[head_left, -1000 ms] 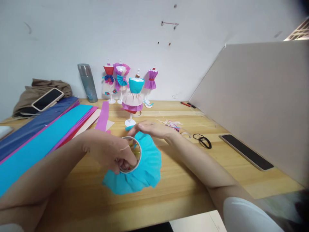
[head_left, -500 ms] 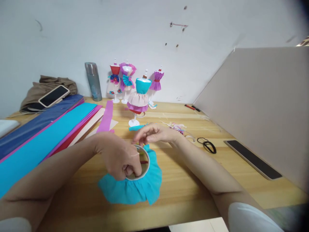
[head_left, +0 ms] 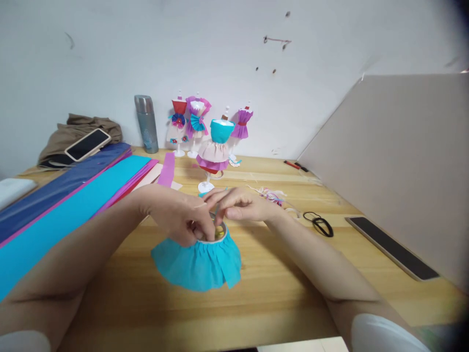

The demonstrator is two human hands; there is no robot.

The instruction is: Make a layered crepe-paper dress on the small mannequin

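Left hand point(head_left: 179, 217) bends down near the centre of the frame, its fingers curled inside a white ring point(head_left: 224, 236); whether they pinch anything cannot be told, since the hand hides their tips. Around the outside of the ring is a gathered turquoise skirt point(head_left: 200, 266), which flares into the lower middle of the frame over the wooden surface point(head_left: 278, 293). Opposite, the right hand point(head_left: 245, 205) arches over the ring with its fingers bent and slightly parted (the thumb sits on the near side); whether it grips the ring is unclear. Behind the hands stands a mannequin point(head_left: 222, 131) in a turquoise bodice and layered skirts. Three more dressed forms point(head_left: 242, 122) stand in the upper middle, with a grey flask point(head_left: 146, 127) to their left. Long coloured strips point(head_left: 110, 188) fill the left of the frame; black bands point(head_left: 322, 227) lie right of centre.
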